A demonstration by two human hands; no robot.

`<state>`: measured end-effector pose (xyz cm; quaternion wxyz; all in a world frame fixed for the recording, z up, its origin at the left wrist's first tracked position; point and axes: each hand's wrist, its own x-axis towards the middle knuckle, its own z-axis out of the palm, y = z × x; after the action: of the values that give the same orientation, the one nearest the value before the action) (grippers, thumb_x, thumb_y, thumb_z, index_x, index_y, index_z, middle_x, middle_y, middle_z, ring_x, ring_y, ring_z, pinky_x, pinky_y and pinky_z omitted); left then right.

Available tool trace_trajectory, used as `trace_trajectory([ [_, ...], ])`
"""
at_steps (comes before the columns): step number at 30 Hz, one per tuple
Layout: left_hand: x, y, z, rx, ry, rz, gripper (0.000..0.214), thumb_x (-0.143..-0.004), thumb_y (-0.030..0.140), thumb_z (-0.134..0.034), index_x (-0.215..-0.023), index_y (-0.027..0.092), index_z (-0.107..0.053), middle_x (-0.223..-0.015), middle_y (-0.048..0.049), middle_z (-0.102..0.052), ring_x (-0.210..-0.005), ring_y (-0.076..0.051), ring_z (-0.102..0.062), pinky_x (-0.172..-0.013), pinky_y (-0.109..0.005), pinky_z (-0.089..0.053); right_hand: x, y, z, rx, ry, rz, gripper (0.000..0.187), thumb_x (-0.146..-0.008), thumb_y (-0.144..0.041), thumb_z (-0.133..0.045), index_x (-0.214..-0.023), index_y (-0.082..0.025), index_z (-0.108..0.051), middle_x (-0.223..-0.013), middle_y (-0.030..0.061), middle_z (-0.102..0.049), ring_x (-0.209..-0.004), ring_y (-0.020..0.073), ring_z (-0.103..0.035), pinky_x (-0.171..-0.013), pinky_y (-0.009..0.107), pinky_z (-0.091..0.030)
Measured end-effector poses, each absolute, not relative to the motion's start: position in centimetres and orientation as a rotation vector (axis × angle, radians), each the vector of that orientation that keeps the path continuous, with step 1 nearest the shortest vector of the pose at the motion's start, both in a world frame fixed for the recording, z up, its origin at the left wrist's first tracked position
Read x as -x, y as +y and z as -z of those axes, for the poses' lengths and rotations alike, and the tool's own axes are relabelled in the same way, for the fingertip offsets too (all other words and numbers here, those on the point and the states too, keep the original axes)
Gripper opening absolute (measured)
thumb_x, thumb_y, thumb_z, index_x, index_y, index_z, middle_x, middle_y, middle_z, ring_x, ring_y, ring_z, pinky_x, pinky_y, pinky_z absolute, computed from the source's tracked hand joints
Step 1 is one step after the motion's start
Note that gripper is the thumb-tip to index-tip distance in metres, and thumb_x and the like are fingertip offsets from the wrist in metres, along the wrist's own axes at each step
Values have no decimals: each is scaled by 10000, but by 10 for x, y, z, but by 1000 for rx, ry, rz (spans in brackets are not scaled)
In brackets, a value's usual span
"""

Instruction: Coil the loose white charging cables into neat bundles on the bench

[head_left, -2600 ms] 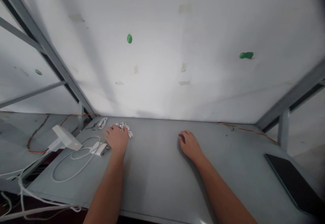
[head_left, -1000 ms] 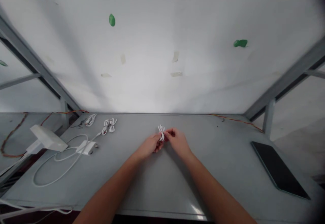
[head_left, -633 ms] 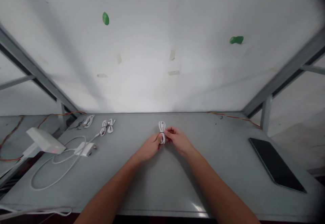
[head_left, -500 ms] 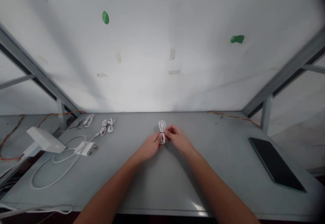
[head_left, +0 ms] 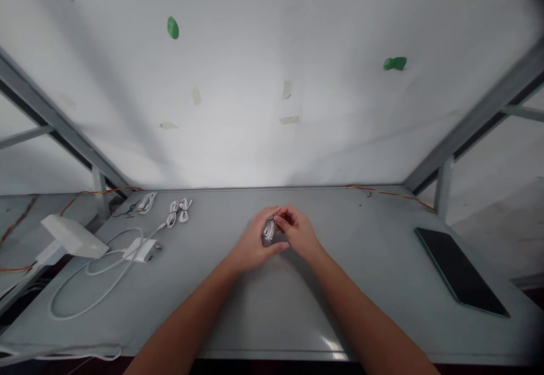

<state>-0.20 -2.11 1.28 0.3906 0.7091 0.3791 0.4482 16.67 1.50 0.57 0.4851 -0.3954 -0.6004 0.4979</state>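
A bundled white cable (head_left: 268, 230) is held over the middle of the grey table, with a thin dark twist tie (head_left: 272, 217) round it. My left hand (head_left: 254, 239) curls round the bundle from the left; its fingers pass behind the cable and its thumb stands apart in front. The fingers of my right hand (head_left: 297, 230) are pinched together at the bundle's upper right, beside the tie. What lies between those fingertips is mostly hidden, but the tie leads to them.
To the left lie several bundled white cables (head_left: 173, 214), dark loose ties (head_left: 126, 212), a white charger (head_left: 141, 249) with a looped cord, and a white box-like device (head_left: 74, 235). A dark tablet (head_left: 461, 270) lies at the right. A white wall (head_left: 238, 154) backs the table.
My left hand has turned and moved up round the bundle, its thumb now away from the cable. The bundle is lower and partly covered. My right hand stays pinched beside it.
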Motion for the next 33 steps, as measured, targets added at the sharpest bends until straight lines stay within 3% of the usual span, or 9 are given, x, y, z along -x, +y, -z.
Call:
trace_trajectory([
  [3, -3, -18, -2, -1680, 1024, -1115, 511, -951, 519, -654, -1348, 198, -646, -1240, -114, -704, -1029, -239, -688, -901, -349, -544, -169, 16, -4, 975, -1498, -1236, 219, -822, -425, -667, -792, -221, -597, -692, 1, -630, -667, 180, -577, -658, 317, -447],
  [7, -7, -10, 4, -1385, 1108, -1165, 514, -926, 623, -621, -1036, 131, -718, -705, -22, -656, -556, -127, -563, -561, -253, -449, -166, 9, -8, 953, -1541, -1241, 227, -825, -386, -682, -935, -229, -561, -720, -29, -631, -689, 172, -581, -692, 318, -447],
  [9, -8, -7, 3, -1177, 1103, -1260, 518, -862, 641, -686, -951, 131, -698, -643, -5, -623, -537, -116, -535, -531, -237, -407, -164, 3, -14, 898, -1563, -1271, 265, -828, -367, -685, -996, -242, -524, -713, -53, -605, -697, 166, -577, -708, 315, -448],
  [13, 0, -2, -1, -798, 1160, -1389, 503, -763, 588, -770, -956, 139, -648, -806, -44, -706, -539, -88, -512, -491, -214, -339, -184, 0, -30, 880, -1715, -1345, 245, -839, -315, -679, -1027, -244, -539, -713, -63, -574, -687, 146, -548, -674, 289, -427],
  [18, 21, 1, -3, -774, 1392, -1204, 594, -808, 648, -669, -1060, 110, -661, -654, 11, -607, -434, -69, -324, -449, -231, -159, -269, 21, -37, 1168, -1817, -1592, 257, -736, -281, -752, -928, -221, -592, -644, -62, -585, -573, 132, -533, -554, 263, -408],
  [25, 17, -1, -4, -1115, 1430, -1128, 733, -860, 780, -520, -1143, 125, -688, -643, 25, -524, -576, -139, -489, -559, -258, -356, -367, 22, -29, 1813, -1705, -1466, 259, -664, -190, -811, -815, -204, -600, -657, -13, -654, -589, 151, -585, -554, 261, -421],
  [29, 10, -4, -2, -1265, 1306, -1004, 684, -922, 711, -483, -1302, 155, -602, -717, 16, -541, -584, -160, -529, -534, -268, -392, -352, 25, -32, 2097, -1765, -855, 160, -818, -233, -720, -733, -205, -587, -725, 53, -655, -683, 190, -596, -631, 299, -430],
  [31, 8, -5, -1, -1477, 1313, -936, 576, -958, 652, -455, -1209, 171, -645, -715, 9, -542, -601, -167, -531, -571, -283, -423, -320, 26, -33, 1957, -1712, -568, 138, -925, -294, -610, -817, -210, -624, -813, 72, -662, -761, 206, -606, -690, 313, -442],
  [33, 7, -6, 1, -1752, 1302, -890, 452, -992, 558, -437, -1072, 189, -685, -787, -29, -605, -725, -198, -589, -711, -322, -484, -276, 24, -28, 1650, -1684, -714, 255, -1007, -424, -497, -1045, -228, -656, -910, 69, -679, -782, 201, -626, -720, 316, -465],
])
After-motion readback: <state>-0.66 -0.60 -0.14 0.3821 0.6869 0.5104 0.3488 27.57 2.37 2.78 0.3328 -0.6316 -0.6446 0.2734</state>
